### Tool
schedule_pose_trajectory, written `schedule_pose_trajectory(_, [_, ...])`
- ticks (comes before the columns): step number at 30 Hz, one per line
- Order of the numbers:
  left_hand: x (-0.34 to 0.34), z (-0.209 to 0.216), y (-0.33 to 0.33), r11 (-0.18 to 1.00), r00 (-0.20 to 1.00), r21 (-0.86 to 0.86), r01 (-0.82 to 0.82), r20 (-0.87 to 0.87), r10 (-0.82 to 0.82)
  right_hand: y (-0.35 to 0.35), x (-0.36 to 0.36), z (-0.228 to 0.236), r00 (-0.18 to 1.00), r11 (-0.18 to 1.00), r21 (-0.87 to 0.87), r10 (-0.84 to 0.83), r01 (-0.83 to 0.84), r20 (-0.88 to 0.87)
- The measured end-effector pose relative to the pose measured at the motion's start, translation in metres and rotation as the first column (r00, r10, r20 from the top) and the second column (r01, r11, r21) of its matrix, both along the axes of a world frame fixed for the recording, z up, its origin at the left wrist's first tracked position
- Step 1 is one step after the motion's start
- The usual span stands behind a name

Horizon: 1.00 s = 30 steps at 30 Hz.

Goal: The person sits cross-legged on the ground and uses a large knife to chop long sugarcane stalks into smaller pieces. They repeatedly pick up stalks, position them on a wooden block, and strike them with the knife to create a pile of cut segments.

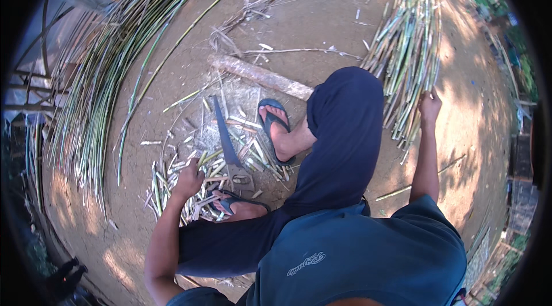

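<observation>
Low on the left, my left hand (190,179) is closed above a heap of short cut pieces of cane or thin bamboo (161,188). What it holds, if anything, I cannot make out. A handsaw (224,133) lies beside it, blade pointing away, its handle (241,179) close to my foot. Over on the right, my right hand (429,105) has its fingers curled at the edge of a bundle of cut poles (402,70). Whether it grips a pole end is too small to tell.
A thick log (261,76) lies across the ground ahead of my sandalled foot (277,125). Long green poles (115,70) are piled at the far left. One thin stick (420,178) lies below the right bundle. Dry husks (244,16) litter the dirt.
</observation>
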<state>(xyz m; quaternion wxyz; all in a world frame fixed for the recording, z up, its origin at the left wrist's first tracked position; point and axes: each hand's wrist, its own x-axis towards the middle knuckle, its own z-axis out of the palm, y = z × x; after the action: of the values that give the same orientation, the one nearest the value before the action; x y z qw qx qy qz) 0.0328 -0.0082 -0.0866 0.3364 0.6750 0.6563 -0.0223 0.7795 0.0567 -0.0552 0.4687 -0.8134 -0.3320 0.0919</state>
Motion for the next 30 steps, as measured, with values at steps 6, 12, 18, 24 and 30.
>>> schedule_pose_trajectory(6, [-0.057, -0.070, 0.025, 0.999, 0.997, 0.004, 0.041, -0.063, -0.041, 0.069, 0.120, -0.045, 0.931, 0.880, -0.410, -0.092, 0.242, 0.354])
schedule_pose_trajectory(12, [-0.074, -0.124, 0.061, 0.947, 0.964, 0.186, -0.263, 0.014, 0.265, 0.109, 0.076, -0.104, 0.733, 0.769, -0.451, -0.033, 0.453, 0.679])
schedule_pose_trajectory(18, [-0.128, -0.164, 0.073, 0.914, 0.825, 0.248, -0.322, -0.400, 0.399, 0.086, -0.054, -0.174, 0.836, 0.852, -0.498, 0.150, 0.162, 0.528])
schedule_pose_trajectory(24, [-0.293, -0.235, 0.154, 0.673, 0.629, 0.437, -0.597, -0.266, 0.731, 0.067, -0.123, -0.169, 0.944, 0.788, -0.614, 0.168, 0.044, 0.283])
schedule_pose_trajectory(30, [-0.435, -0.265, 0.224, 0.575, 0.433, 0.545, -0.611, -0.378, 0.818, 0.079, -0.135, -0.125, 0.972, 0.786, -0.618, 0.130, 0.018, 0.194])
